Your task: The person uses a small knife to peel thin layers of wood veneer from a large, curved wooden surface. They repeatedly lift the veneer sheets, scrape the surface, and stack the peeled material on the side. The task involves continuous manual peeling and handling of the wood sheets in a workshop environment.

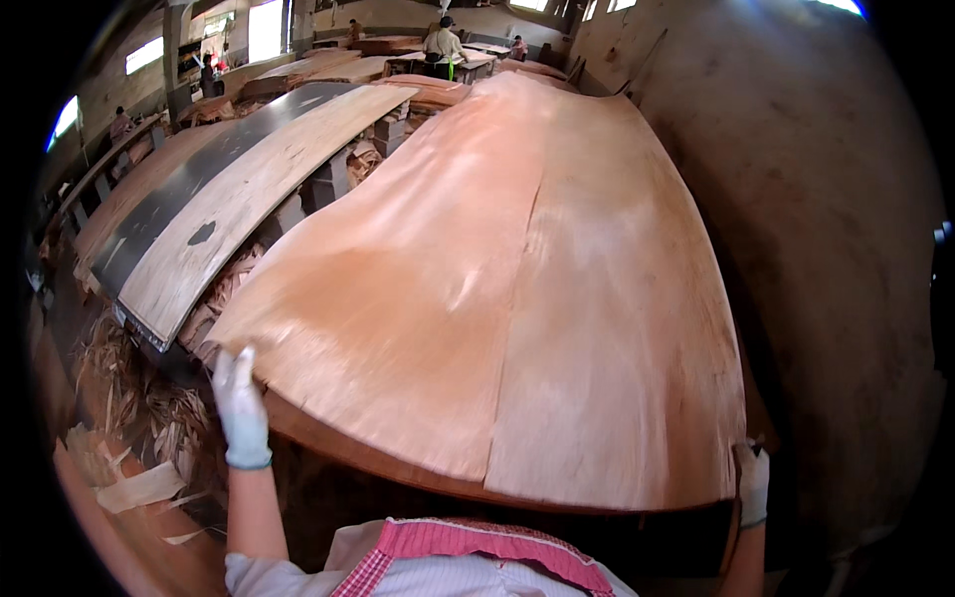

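A large, thin, reddish-tan wood veneer sheet [617,328] spreads out in front of me, rippled along its far part, with a lengthwise line down its middle. At its near left corner, my left hand [241,403], in a white glove, grips the edge; the fingers point up and are slightly blurred. My right hand [753,485], gloved too, is closed on the near right corner, some of its fingers hidden. Beneath the sheet, a darker brown edge [368,460] of more wood shows along the near side.
Left of the sheet lies a long pale board [269,164] with a dark hole, beside a black panel [169,221]. Veneer scraps [149,398] litter the floor at left. A wall [796,199] runs along the right. Far back, a person [444,45] stands by tables.
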